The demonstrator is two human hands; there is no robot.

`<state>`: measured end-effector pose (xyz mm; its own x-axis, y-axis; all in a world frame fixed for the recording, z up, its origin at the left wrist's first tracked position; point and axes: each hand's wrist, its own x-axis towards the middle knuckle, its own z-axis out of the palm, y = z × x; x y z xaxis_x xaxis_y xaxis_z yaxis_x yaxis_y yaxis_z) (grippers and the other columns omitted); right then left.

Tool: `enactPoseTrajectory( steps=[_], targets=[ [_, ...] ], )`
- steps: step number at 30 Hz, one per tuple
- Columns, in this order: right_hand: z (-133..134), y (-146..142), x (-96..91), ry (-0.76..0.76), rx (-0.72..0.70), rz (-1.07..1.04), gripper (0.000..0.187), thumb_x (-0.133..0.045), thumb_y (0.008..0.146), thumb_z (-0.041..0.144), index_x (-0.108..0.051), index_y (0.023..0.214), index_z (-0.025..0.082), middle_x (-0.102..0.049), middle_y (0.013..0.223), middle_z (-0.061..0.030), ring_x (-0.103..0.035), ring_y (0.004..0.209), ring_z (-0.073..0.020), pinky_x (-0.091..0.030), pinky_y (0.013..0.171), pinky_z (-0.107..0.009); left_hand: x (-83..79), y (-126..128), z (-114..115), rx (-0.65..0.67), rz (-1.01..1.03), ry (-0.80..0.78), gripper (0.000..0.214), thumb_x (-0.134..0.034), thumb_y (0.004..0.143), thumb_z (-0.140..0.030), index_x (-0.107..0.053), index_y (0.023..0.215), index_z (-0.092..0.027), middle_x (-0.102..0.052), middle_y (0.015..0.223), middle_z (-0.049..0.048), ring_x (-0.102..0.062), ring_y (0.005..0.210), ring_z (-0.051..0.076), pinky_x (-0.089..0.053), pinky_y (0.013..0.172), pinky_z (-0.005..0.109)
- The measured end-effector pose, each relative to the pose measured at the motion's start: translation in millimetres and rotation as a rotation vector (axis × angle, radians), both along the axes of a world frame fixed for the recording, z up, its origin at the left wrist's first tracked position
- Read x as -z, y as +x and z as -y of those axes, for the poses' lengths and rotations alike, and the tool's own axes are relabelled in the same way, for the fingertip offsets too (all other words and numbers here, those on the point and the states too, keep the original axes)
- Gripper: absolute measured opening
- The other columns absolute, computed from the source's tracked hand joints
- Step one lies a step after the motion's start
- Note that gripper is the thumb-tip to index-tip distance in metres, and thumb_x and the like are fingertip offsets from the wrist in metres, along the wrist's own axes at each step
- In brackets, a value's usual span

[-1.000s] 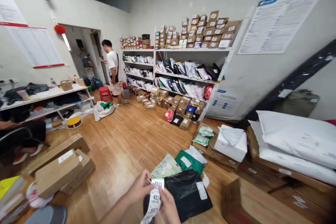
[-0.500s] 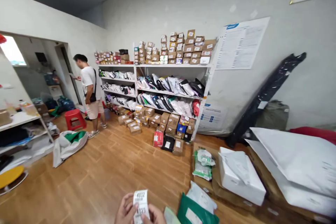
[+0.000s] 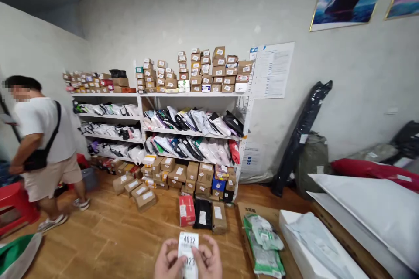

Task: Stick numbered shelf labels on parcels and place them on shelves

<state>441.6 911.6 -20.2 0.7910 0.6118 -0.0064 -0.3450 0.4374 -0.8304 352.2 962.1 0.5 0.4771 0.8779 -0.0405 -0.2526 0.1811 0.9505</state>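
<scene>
At the bottom middle of the head view, my left hand [image 3: 167,262] and my right hand [image 3: 209,260] pinch a white strip of numbered labels [image 3: 187,249] between them. The top label reads 4032. Both hands have their fingers closed on the strip, held upright in front of me. Beyond the strip on the wooden floor lie a red box [image 3: 186,210], a black parcel [image 3: 203,214] and a brown box [image 3: 219,216].
White shelving [image 3: 194,94] holds soft parcels, with small boxes stacked on top and on the floor below. A person in a white shirt [image 3: 41,150] walks at the left beside a red stool [image 3: 13,205]. Large boxes and white bags [image 3: 366,209] pile up at the right.
My view has swung right and closer to the shelving. The hands still hold the label strip, now nearer the floor parcels. The person at the left now appears much closer.
</scene>
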Motion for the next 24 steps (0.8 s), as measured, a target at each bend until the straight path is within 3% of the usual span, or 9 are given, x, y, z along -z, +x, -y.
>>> enactPoseTrajectory(
  steps=[4, 8, 14, 18, 20, 24],
  targets=[
    [-31.6, 68.2, -59.3, -0.104, 0.162, 0.202, 0.04, -0.078, 0.066, 0.048, -0.055, 0.086, 0.021, -0.066, 0.071, -0.0007, -0.062, 0.066, -0.0166, -0.048, 0.059, -0.025, -46.4, 71.1, -57.0, 0.142, -0.025, 0.06, 0.051, -0.083, 0.054, -0.054, -0.066, 0.084, -0.015, -0.075, 0.086, 0.0112, -0.069, 0.08, 0.024, -0.053, 0.072, 0.03],
    [-58.3, 139.4, -84.7, -0.165, 0.314, 0.353, 0.037, -0.072, 0.072, 0.05, -0.063, 0.085, 0.017, -0.068, 0.08, -0.0064, -0.064, 0.074, -0.0178, -0.052, 0.067, -0.028, -70.5, 148.8, -102.4, 0.231, 0.027, 0.089, 0.041, -0.081, 0.06, -0.047, -0.069, 0.08, -0.013, -0.074, 0.082, 0.0094, -0.067, 0.074, 0.02, -0.051, 0.069, 0.028],
    [-117.1, 247.2, -65.7, -0.141, 0.348, 0.505, 0.028, -0.069, 0.078, 0.04, -0.069, 0.09, 0.016, -0.071, 0.089, -0.0093, -0.066, 0.08, -0.019, -0.054, 0.075, -0.032, -60.5, 253.5, -165.6, 0.273, 0.073, 0.143, 0.031, -0.076, 0.07, -0.041, -0.072, 0.084, -0.013, -0.074, 0.083, 0.0074, -0.066, 0.074, 0.018, -0.05, 0.071, 0.027],
    [-160.1, 324.9, -49.4, -0.147, 0.18, 0.648, 0.031, -0.073, 0.075, 0.036, -0.072, 0.101, 0.018, -0.071, 0.094, -0.0096, -0.066, 0.085, -0.0207, -0.055, 0.076, -0.032, -46.8, 314.1, -206.9, 0.198, 0.002, 0.246, 0.029, -0.075, 0.072, -0.04, -0.073, 0.081, -0.013, -0.073, 0.081, 0.0078, -0.065, 0.075, 0.019, -0.05, 0.071, 0.028],
    [-178.5, 357.3, -45.3, -0.17, 0.11, 0.776, 0.031, -0.073, 0.076, 0.033, -0.073, 0.105, 0.022, -0.069, 0.101, -0.0103, -0.065, 0.091, -0.022, -0.055, 0.078, -0.033, -42.6, 335.6, -223.4, 0.169, -0.055, 0.356, 0.026, -0.072, 0.075, -0.04, -0.074, 0.08, -0.014, -0.072, 0.082, 0.0086, -0.065, 0.079, 0.021, -0.05, 0.074, 0.029],
    [-210.8, 399.3, -39.5, -0.25, 0.144, 1.073, 0.021, -0.069, 0.08, 0.027, -0.075, 0.1, 0.029, -0.061, 0.121, -0.0111, -0.06, 0.105, -0.0249, -0.051, 0.09, -0.04, -34.5, 358.4, -250.8, 0.151, -0.188, 0.556, 0.024, -0.062, 0.084, -0.038, -0.075, 0.083, -0.018, -0.07, 0.092, 0.0101, -0.064, 0.088, 0.023, -0.05, 0.081, 0.03]
  ],
)
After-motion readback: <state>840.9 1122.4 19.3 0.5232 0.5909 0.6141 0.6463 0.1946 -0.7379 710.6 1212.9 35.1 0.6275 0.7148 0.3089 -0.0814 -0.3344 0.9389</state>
